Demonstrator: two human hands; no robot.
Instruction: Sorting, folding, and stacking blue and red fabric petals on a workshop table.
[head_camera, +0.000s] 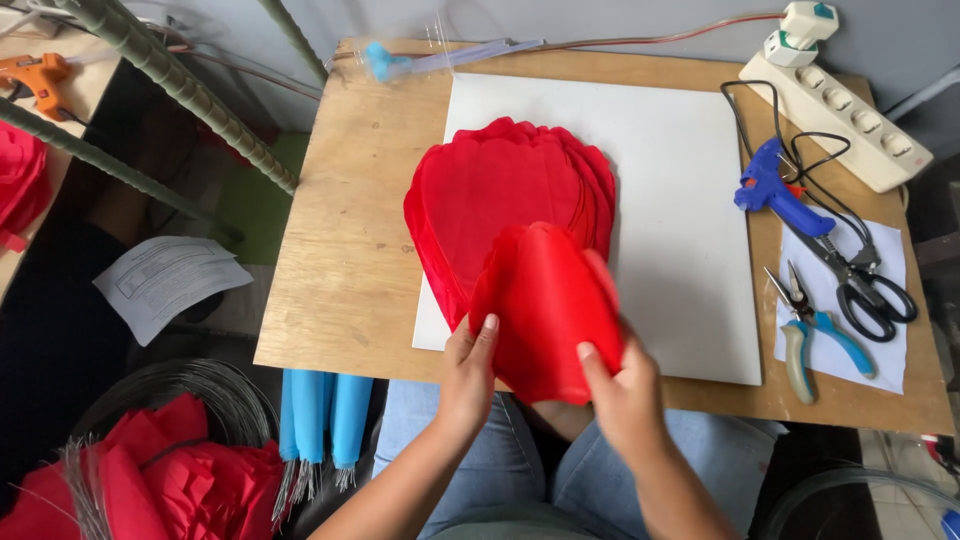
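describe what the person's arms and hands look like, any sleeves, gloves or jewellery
Both forearms are bare, with no sleeves in view. The left hand and right hand wear no gloves, and no rings, watch or bracelets show. Fingernails look short and unpainted.

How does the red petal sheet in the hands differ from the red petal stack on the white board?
The held petal sheet is curled and lifted between the left hand and right hand; the petal stack lies flat on the white board. The sheet looks smaller and single; the stack is many-layered. Both are red with scalloped edges.
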